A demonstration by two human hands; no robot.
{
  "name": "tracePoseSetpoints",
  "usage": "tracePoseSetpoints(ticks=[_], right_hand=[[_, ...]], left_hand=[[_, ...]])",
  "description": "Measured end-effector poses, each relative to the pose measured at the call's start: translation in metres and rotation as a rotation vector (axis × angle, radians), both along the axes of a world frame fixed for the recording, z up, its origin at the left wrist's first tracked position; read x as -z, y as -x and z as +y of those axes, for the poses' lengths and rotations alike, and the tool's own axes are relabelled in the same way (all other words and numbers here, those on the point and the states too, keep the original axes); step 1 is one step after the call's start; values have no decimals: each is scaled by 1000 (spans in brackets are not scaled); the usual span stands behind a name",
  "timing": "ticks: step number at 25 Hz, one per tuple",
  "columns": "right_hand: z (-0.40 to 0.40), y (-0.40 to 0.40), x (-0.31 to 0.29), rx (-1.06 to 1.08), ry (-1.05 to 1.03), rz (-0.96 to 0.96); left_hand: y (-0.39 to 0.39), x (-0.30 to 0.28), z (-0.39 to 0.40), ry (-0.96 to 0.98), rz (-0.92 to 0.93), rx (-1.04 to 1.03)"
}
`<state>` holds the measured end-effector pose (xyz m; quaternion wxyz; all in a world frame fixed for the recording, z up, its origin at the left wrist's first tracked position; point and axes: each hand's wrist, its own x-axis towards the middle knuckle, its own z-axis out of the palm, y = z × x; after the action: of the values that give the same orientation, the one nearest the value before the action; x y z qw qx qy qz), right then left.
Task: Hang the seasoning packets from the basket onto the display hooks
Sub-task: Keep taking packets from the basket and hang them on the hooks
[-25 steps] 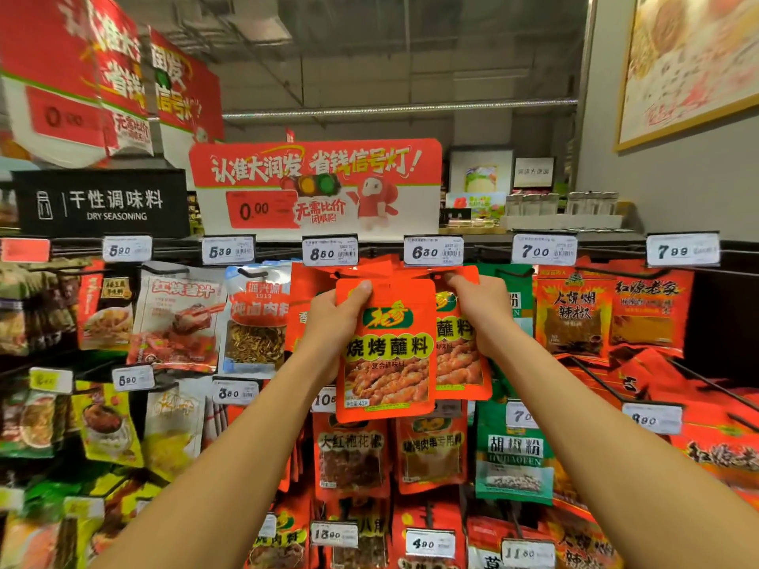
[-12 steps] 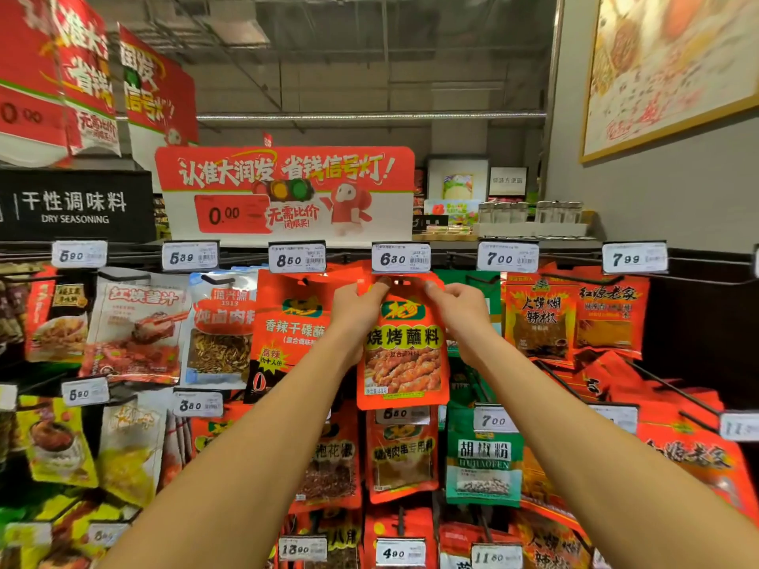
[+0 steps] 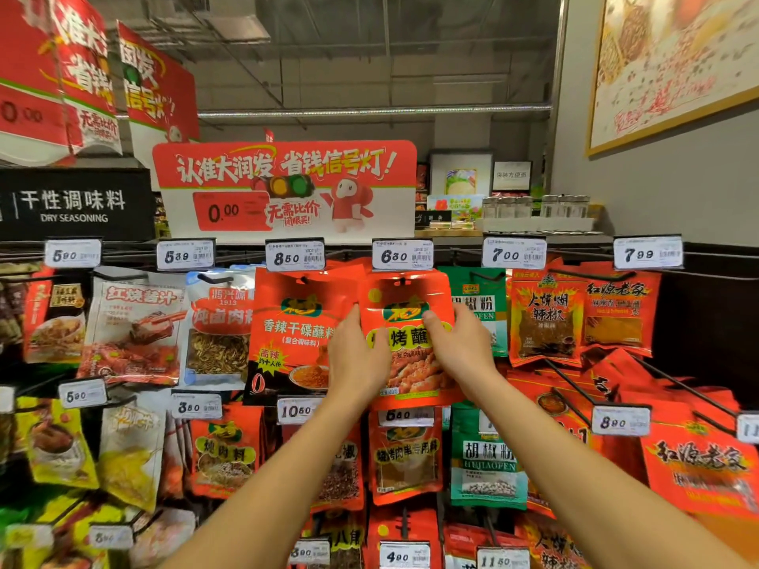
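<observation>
orange seasoning packet (image 3: 408, 318) hanging on the top row of the rack, directly under the 6.30 price tag (image 3: 402, 255), between a red packet (image 3: 297, 322) and a green packet (image 3: 478, 305). left hand (image 3: 357, 359) against the packet's left edge, fingers fairly straight, thumb on its front. right hand (image 3: 462, 347) against the right edge, thumb tip pressed on the front near the green logo; fingers behind, grip not discernible.

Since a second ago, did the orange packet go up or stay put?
Yes, up. The orange packet now hangs just below the 6.30 price tag; earlier its top sat well under that tag.
</observation>
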<state>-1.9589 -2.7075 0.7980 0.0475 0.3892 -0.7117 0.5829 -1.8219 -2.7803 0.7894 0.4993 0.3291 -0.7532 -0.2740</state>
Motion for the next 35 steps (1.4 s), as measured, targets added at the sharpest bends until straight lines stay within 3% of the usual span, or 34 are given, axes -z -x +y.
tracePoseSetpoints(ticks=[3, 11, 16, 21, 23, 27, 35], right_hand=[[-16, 4, 2, 70, 1, 9], [-56, 34, -20, 77, -221, -197], [-32, 34, -7, -38, -132, -255], [37, 17, 11, 55, 105, -22], [60, 7, 25, -71, 161, -162], [90, -16, 88, -294, 27, -445], [127, -64, 346, -167, -469, -890]], left_hand=[[18, 8, -3, -72, -72, -4], [57, -21, -29, -219, -223, -174], [37, -11, -23, -191, -129, -42], [-14, 3, -1, -167, 101, 169], [-36, 18, 7, -302, 207, 304], [-72, 88, 20, -574, 180, 380], [-122, 330, 57, -1258, -18, 105]])
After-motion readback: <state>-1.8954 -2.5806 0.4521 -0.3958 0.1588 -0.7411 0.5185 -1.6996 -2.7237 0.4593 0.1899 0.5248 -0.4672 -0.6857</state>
